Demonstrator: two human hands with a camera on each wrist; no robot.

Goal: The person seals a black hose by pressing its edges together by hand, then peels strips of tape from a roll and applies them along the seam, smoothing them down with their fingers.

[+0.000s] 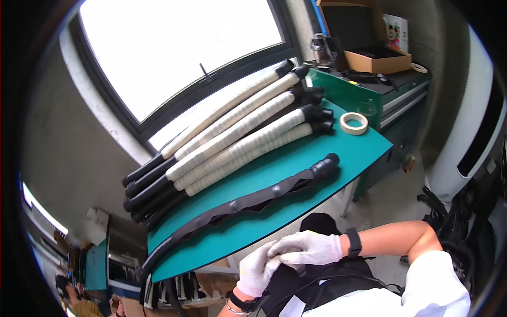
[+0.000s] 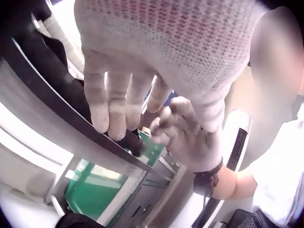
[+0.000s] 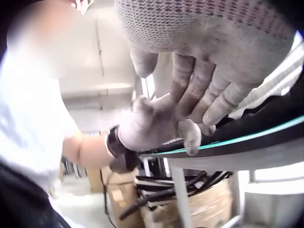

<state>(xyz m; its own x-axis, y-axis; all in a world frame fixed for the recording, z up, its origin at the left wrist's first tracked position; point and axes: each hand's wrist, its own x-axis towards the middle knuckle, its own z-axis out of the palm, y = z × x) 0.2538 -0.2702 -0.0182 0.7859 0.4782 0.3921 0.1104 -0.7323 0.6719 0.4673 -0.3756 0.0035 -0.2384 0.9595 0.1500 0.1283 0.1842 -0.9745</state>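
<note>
Right hand [image 1: 309, 248] at 5 o'clock, fingers fairly straight, touching left hand [image 1: 256, 272] at 6; left fingers straight, slightly spread. I see nothing held. Dark tube [image 1: 244, 203] on table [image 1: 222, 235], 7 to 3 o'clock, untouched, no pale cover: I judge it unfinished. Pale tubes [image 1: 232, 136] beyond, 11 o'clock, look done. Tape [image 1: 354, 131], 2 o'clock, lies loose.

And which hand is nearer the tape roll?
Right: the right hand is left of the tape roll, off the near edge of the table; the left hand is farther left.
</note>
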